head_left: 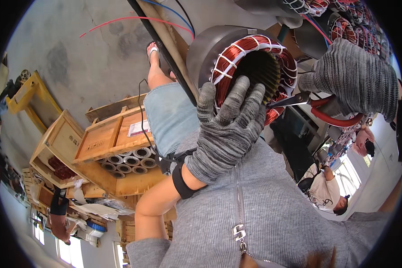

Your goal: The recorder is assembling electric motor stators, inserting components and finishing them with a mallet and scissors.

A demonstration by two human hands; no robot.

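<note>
Your left hand [230, 134] rests, fingers parted, clasping nothing visible, on the stator [205, 50] at upper centre; your right hand [357, 76], upper right, curls around scissors [295, 100]. White lacing [228, 60] binds the upper winding [257, 43]; work left below cannot be judged

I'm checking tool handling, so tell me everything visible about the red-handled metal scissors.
The red-handled metal scissors have dark grey tapering blades and smooth, glossy handles that look plastic-coated. The right hand, gloved in grey knit, grips them, partly covering the handles. The blades point leftward, tip beside the white-laced, copper-red wire coil; whether it touches is unclear.
</note>
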